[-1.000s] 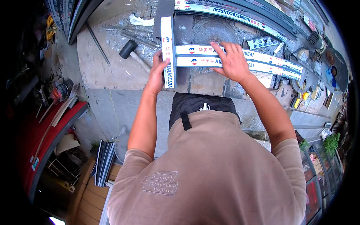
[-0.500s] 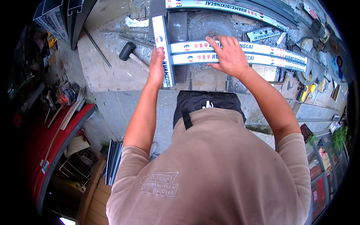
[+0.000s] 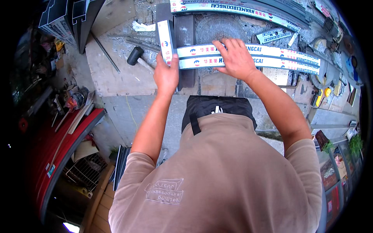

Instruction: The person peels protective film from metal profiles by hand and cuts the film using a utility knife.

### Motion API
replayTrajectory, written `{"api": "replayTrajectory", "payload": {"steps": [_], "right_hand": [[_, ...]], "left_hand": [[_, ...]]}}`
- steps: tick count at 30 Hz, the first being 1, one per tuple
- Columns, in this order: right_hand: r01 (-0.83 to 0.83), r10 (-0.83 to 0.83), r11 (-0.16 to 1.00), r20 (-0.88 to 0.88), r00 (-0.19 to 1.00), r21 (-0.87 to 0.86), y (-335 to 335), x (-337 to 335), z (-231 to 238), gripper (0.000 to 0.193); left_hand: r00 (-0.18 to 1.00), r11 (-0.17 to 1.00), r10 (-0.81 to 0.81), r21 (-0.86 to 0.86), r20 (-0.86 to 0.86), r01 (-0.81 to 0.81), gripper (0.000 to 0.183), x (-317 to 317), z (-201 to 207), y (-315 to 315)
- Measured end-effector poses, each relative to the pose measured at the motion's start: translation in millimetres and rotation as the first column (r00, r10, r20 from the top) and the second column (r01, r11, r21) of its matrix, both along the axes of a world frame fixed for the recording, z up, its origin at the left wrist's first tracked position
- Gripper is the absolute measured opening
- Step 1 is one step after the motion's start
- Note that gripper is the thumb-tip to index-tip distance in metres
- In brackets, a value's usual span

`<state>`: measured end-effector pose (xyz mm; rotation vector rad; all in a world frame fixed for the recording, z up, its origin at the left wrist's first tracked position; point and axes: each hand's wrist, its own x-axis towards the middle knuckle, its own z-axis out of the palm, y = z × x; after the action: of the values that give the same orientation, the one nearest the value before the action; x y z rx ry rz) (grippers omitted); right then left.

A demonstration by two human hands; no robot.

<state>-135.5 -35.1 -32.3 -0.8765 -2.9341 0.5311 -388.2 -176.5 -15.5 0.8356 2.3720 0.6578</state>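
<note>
My left hand (image 3: 167, 75) is wrapped round the near part of a short metal profile (image 3: 164, 35) with white printed film, which lies crosswise against the left ends of two long profiles. Those long profiles (image 3: 272, 51), film-covered and dark-edged, lie side by side and stretch to the right. My right hand (image 3: 236, 58) reaches over both of them, fingers on the far one and thumb at the near edge, gripping the pair. The near end of the short profile is mostly hidden by my left hand.
A black-headed mallet (image 3: 136, 56) lies left on the worktop (image 3: 116, 83). More film-covered profiles (image 3: 233, 8) lie at the far side, near an offcut (image 3: 270, 35). Upright dark profiles (image 3: 79, 23) stand far left. Power tools (image 3: 325, 75) crowd the right, and a red surface (image 3: 58, 143) is lower left.
My left hand has shifted right and a little nearer, from the short profile's left side to over its near part. My right hand stays on the long profiles. The whole view has shifted slightly.
</note>
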Motion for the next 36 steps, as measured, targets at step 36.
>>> {"api": "replayTrajectory", "payload": {"steps": [36], "right_hand": [[-0.011, 0.012, 0.997, 0.019, 1.0, -0.076, 1, -6, 4, 0.098]], "left_hand": [[0.965, 0.971, -0.054, -0.239, -0.257, -0.01, 0.089, 28, 17, 23]]}}
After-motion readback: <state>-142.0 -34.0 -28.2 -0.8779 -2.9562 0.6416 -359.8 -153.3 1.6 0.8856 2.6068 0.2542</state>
